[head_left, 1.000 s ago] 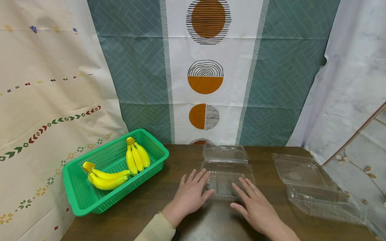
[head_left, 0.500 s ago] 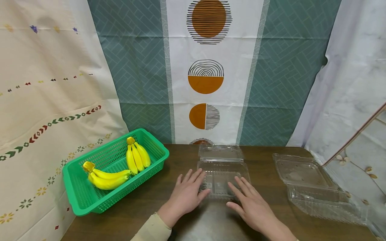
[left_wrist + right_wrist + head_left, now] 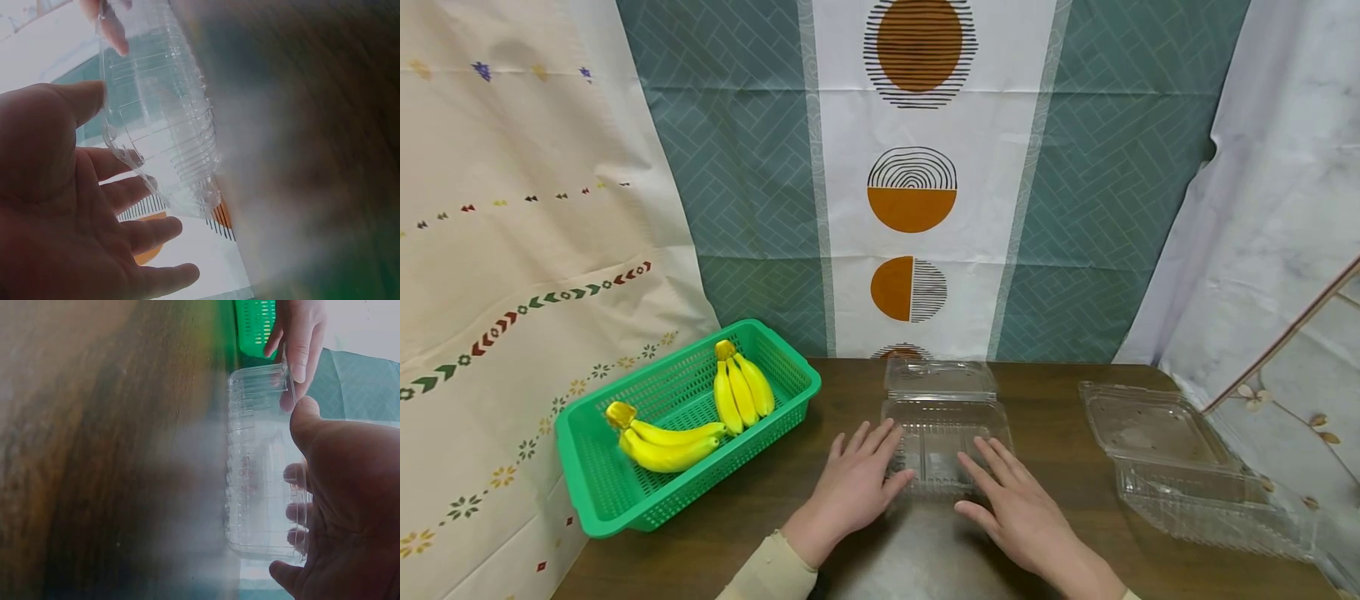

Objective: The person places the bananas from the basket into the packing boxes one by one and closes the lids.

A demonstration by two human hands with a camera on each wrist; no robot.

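Observation:
A clear plastic clamshell container [image 3: 934,454] lies on the table in front of me, its lid [image 3: 940,379] folded back toward the wall. My left hand [image 3: 852,482] rests at its left front corner, fingers spread and nearly straight. In the left wrist view the thumb and two fingertips meet the container's rim [image 3: 119,147]. On the other side my right hand [image 3: 1017,507] is at the right front corner. Its thumb [image 3: 306,419] is at the front edge in the right wrist view, with fingertips showing through the clear side wall. Neither hand curls around the container.
To the left stands a green plastic basket [image 3: 737,461] holding two bunches of bananas [image 3: 670,447]. A second clear clamshell container [image 3: 1210,500] sits open on the right side of the brown table [image 3: 917,562]. Patterned cloths [image 3: 760,183] hang behind and at both sides.
The middle container has slid left a little, with both hands moving along with it. The basket, bananas and right-hand container have stayed put.

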